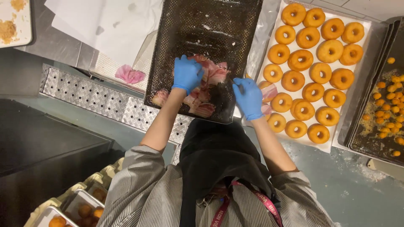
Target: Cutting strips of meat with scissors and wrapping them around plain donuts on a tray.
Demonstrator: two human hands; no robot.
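Raw bacon strips (206, 90) lie in a heap at the near end of a dark perforated tray (202, 33), between both hands. Left hand (186, 74), blue glove, forearm bare and stretched forward from a striped sleeve; fingers curled down over the left part of the heap, pressing or gripping the strips, palm down. Right hand (249, 98), also blue-gloved, arm stretched forward on the other side; fingers bent, tips at the right edge of the heap and tray rim, seems to pinch a strip, exact grasp hard to tell. One pink strip end pokes out left of the left hand at the tray's near corner.

Just right of the right hand: white paper-lined sheet of ring donuts (311, 67) in rows, golden brown. Further right, dark pan with small round donut holes (389, 109) and crumbs. Left of the left hand: pink crumpled glove or scrap (129, 75) on the metal desk (84, 90), white paper (109, 25) beyond it. Below left, rack trays with more fried pieces (84, 210).
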